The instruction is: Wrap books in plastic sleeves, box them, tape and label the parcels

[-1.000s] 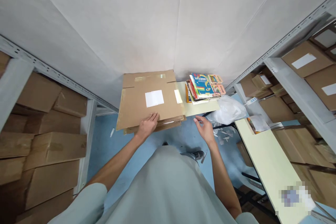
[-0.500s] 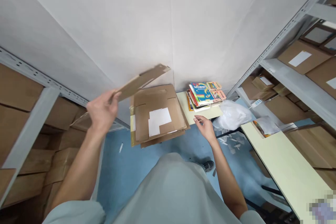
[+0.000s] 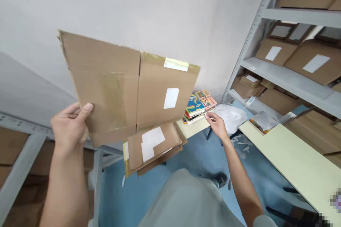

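Observation:
My left hand grips the left edge of a flattened cardboard box, thumb on its near face. That sheet stands upright in the air and carries creases, brown tape and white labels. Below it lies a stack of flattened cardboard with a torn white label on top; the raised sheet hides its back part. My right hand is beside a pile of books, with its fingers loosely apart and nothing visible in them. Whether the fingertips touch the books, I cannot tell.
A white plastic bag rests right of the books. A pale yellow table runs along the right, bearing a plastic-wrapped item. Metal shelving with cardboard boxes flanks both sides. Paper scraps litter the blue floor.
The flattened box in my left hand has swung from nearly edge-on to broad face toward me, hiding part of the stack. My right hand has moved slightly right. The view has shifted too.

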### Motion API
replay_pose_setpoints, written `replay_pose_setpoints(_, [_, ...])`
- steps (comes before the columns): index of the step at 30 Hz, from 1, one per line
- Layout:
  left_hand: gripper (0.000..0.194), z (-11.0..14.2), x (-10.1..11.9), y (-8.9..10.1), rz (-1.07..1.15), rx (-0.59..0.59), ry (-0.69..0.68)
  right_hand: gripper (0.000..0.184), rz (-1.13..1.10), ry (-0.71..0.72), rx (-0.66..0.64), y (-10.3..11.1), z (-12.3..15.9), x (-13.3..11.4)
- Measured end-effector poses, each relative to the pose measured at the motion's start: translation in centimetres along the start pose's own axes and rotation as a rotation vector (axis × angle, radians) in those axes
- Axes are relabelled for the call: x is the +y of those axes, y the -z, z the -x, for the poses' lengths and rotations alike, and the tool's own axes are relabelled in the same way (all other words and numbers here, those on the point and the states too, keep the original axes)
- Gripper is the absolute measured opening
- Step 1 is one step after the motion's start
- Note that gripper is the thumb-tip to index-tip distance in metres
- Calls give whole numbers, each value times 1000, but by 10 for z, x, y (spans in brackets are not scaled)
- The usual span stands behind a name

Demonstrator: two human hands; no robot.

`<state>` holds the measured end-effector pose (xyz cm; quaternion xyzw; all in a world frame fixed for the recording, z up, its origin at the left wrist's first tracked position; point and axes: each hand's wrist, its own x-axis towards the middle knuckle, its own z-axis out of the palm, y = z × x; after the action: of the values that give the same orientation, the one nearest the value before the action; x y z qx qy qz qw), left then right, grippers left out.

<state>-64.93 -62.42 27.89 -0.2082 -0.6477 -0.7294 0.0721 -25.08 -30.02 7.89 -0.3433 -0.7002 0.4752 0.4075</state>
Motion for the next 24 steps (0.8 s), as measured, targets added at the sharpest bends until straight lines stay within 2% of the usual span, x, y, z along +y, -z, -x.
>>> replay_pose_setpoints(3, [49, 2, -12, -52, 86, -101, 129, 77, -66, -74, 110, 49, -10, 18])
replay_pose_setpoints(5, [52, 9, -18, -95, 137, -206, 219, 86, -93, -126, 197, 87, -11, 29])
replay_pose_setpoints(8, [58, 30, -25, -173, 198, -395, 337, 95, -138, -139, 317, 149, -1, 40])
replay_pose_setpoints(11, [62, 70, -32, -265, 234, -569, 410, 84, -221, -93, 386, 214, 24, 45])
replay_pose_setpoints(14, [66, 128, -37, -360, 248, -747, 425, 67, -255, -89, 498, 283, 58, 49])
replay_pose_setpoints(18, [69, 226, -38, -470, 235, -1031, 400, 65, -193, -118, 692, 372, 112, 61])
replay_pose_setpoints(21, [70, 303, -38, -532, 221, -1209, 328, 64, -86, -153, 800, 429, 156, 75])
replay_pose_setpoints(24, [73, 376, -41, -576, 217, -1314, 298, 57, 115, -209, 895, 476, 198, 90])
